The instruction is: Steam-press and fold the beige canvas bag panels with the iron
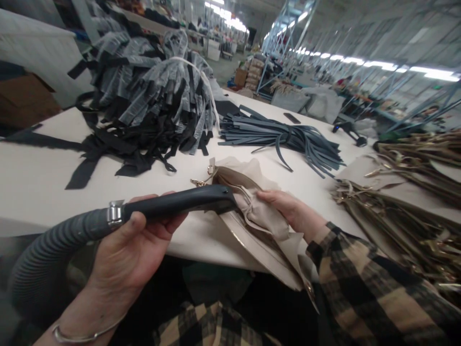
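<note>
site type: factory floor, sewn-goods kind. grounds: a deep hall lit by rows of bright white tube lights, with light-blue metal frameworks rising at intervals. a broad off-white worktable carries a tied bundle of slate-grey flat straps, a heap of black fabric strips partly wrapped in clear plastic and piles of beige pieces with gold-coloured fittings. shop equipment noted: black tapered nozzle on grey ribbed hose. background workstations blurred.
</note>
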A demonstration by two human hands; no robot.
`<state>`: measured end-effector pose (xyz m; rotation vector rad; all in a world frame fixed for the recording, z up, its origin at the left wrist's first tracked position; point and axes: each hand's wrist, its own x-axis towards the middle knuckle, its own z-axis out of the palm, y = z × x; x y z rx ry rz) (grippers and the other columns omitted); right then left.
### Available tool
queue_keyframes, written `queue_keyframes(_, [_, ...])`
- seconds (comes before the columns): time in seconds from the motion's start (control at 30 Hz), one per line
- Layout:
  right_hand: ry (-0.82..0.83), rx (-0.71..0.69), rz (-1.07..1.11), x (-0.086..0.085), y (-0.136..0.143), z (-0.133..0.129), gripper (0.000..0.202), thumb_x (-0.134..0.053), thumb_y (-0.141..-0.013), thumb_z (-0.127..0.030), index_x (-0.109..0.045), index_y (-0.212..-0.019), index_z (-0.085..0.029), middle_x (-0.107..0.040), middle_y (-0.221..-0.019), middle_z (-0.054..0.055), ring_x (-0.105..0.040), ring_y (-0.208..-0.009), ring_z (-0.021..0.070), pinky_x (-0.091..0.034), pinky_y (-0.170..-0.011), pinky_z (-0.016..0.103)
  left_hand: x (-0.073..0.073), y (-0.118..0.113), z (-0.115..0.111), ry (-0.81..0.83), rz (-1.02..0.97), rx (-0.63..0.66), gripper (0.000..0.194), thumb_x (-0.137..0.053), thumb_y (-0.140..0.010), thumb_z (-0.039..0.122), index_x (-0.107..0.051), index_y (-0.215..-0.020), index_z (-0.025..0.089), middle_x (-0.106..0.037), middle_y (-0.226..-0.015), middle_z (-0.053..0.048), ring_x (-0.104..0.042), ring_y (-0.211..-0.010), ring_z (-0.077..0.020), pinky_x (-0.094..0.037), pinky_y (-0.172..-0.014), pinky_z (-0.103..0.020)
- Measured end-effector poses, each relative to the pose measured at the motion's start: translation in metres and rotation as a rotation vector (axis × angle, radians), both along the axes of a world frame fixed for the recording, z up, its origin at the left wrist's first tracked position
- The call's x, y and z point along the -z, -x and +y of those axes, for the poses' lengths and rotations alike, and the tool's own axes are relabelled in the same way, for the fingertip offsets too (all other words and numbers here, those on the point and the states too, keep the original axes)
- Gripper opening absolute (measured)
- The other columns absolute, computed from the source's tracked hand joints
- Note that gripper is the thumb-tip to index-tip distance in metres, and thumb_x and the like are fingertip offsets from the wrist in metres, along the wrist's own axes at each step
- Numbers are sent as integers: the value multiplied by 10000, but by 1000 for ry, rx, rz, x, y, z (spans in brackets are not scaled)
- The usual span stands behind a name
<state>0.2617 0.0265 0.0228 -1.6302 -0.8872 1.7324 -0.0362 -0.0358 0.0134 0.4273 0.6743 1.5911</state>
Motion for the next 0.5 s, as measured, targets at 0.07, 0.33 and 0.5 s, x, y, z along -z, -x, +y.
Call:
queue_keyframes(0.07, [100,60,17,-2,-1,-3,171,-614,-877,-273,-680,-952,-133,-729,-789,78,-673,-621,204,-578,-613,328,2,-2,2,-18,-6,10,323,-895,-609,299,-744,-878,204,-778,-964,-17,-685,-1037,-272,-585,-930,-427])
queue_keyframes(0.33, [189,129,115,-2,13,-9,155,-592,-903,-264,-671,-941,-137,-729,-768,78,-674,-590,196,-586,-590,313,7,-21,-3,-27,-10,87,350,-905,-590,301,-746,-884,198,-764,-972,-61,-678,-1026,-290,-600,-890,-434])
queue_keyframes(0.5, [114,83,160,4,15,-13,177,-601,-895,-281,-696,-917,-134,-737,-792,84,-676,-605,187,-573,-604,288,7,-35,-2,-41,-51,158,312,-877,-640,298,-746,-907,201,-755,-1005,-66,-672,-1041,-275,-569,-937,-452])
